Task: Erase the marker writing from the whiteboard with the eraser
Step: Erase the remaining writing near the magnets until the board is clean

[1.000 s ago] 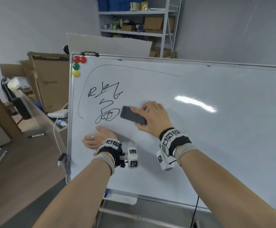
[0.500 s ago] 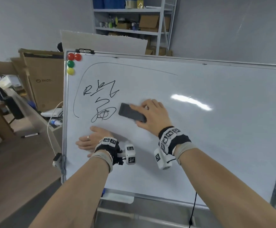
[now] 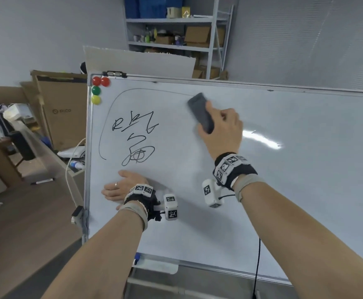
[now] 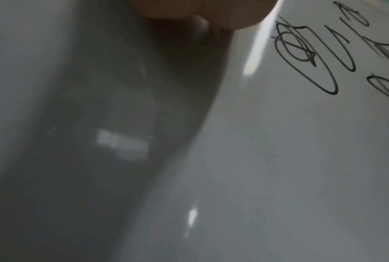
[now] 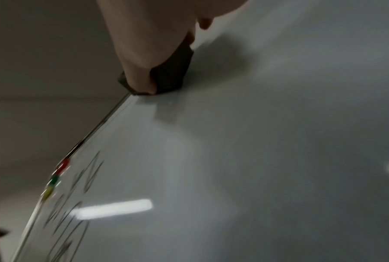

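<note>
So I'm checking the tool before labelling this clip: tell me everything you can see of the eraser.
The dark grey rectangular block eraser has rounded corners and a matte, slightly blurred look. It lies flat against the white glossy whiteboard near the top edge, tilted diagonally, at the right end of the thin curved marker line. The right hand holds it in a grip, thumb along one side, covering its lower end. It is well clear of the black scribbled writing.
</note>
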Action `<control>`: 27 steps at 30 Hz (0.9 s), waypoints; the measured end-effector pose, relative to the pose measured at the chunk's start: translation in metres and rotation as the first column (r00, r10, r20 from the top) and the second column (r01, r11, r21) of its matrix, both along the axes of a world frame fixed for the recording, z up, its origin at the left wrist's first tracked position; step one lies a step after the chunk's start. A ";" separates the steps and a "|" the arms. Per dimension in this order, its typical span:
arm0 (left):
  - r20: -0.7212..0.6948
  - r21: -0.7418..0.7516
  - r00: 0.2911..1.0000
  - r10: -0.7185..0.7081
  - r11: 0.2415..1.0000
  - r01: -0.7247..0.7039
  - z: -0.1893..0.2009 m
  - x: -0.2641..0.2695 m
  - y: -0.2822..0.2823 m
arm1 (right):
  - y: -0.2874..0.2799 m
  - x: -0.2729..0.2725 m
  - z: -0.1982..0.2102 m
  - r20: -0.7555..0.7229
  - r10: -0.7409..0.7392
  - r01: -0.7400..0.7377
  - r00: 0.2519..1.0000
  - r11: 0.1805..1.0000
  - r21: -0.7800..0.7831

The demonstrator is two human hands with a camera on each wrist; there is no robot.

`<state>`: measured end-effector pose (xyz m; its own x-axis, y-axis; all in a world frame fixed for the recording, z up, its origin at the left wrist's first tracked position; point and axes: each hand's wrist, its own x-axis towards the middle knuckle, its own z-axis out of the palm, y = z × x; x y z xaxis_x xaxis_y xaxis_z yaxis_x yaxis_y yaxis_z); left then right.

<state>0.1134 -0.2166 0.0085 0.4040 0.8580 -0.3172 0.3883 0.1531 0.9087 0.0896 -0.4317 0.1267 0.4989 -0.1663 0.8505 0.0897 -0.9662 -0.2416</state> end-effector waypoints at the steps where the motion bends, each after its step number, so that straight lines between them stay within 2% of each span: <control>1: -0.001 -0.004 1.000 -0.003 1.000 0.003 0.001 0.000 0.002 | 0.014 0.002 -0.002 -0.043 0.042 -0.045 0.998 0.996 -0.082; 2: -0.010 0.003 1.000 -0.001 1.000 0.001 0.002 0.002 0.003 | 0.022 0.003 -0.002 -0.068 0.066 -0.075 0.996 0.987 -0.139; 4: -0.026 0.011 1.000 0.006 1.000 -0.006 0.005 0.004 0.006 | 0.019 0.002 0.001 -0.069 0.069 -0.079 0.995 0.984 -0.158; 7: -0.034 0.035 0.999 0.008 0.999 -0.006 0.007 0.003 0.007 | -0.018 -0.004 0.007 -0.006 -0.065 0.065 0.998 0.997 -0.028; 11: -0.031 0.023 1.000 0.007 1.000 -0.006 0.009 0.003 0.006 | -0.046 -0.014 0.011 0.058 -0.266 0.256 0.962 0.956 0.142; 12: -0.037 0.033 0.999 0.006 0.999 -0.005 0.007 0.004 0.006 | -0.044 -0.015 0.007 0.054 -0.254 0.243 0.966 0.957 0.158; 14: -0.048 0.046 0.999 0.001 0.999 0.001 0.003 0.004 0.007 | -0.030 -0.020 -0.013 0.015 -0.116 0.113 0.993 0.983 0.145; 17: -0.064 0.064 0.998 0.000 0.998 0.004 -0.003 0.003 0.009 | 0.000 -0.034 -0.057 -0.131 0.166 -0.176 0.977 0.982 -0.063; 19: -0.066 0.051 0.998 -0.010 0.999 0.013 -0.003 0.001 0.008 | 0.008 -0.041 -0.072 -0.179 0.196 -0.221 0.964 0.967 -0.127; 23: -0.032 0.082 0.998 -0.054 0.995 0.057 0.000 0.001 0.009 | -0.015 -0.047 -0.051 -0.089 0.015 -0.010 0.996 0.998 0.056; 27: -0.042 0.108 0.997 -0.058 0.992 0.063 0.004 0.000 0.016 | -0.027 -0.039 -0.013 -0.035 -0.123 0.128 0.992 0.967 0.220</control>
